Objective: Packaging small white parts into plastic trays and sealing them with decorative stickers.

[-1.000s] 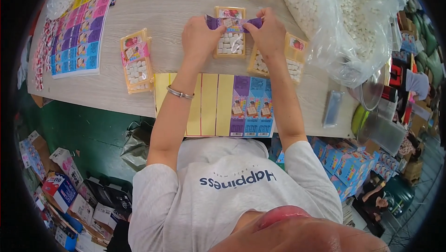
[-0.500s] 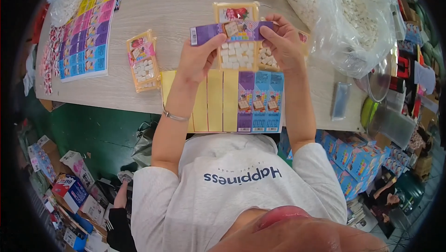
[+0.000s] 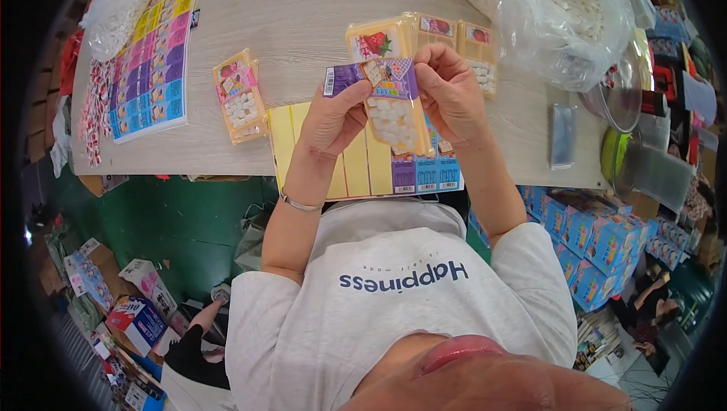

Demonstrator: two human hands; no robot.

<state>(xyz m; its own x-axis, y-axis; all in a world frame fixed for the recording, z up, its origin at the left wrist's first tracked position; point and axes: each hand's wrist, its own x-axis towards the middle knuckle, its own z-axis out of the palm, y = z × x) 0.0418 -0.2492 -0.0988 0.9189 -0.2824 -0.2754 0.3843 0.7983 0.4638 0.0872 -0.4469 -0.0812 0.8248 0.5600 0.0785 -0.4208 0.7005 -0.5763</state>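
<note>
Before me, a yellow tray pack of small white cubes leans at a slant, a strawberry picture at its far end. Across its middle lies a purple printed label. My left hand is closed, its thumb pressing the label near the left edge and its other fingers mostly hidden beneath. At the pack's right edge my right hand pinches the label's end, with thumb and forefinger together. Label sheets, some bare yellow strips and some purple and blue labels, lie nearest me under the hands.
More yellow tray packs stand behind my right hand. To the left lie a labelled tray pack and a stack of colourful label sheets. A big clear bag of white pieces occupies the far right, with a clear-blue packet nearer me.
The tray pack has come toward me and tilted, and my hands have come down with it. The label's right end, which stuck out past the pack, now bends round its right edge.
</note>
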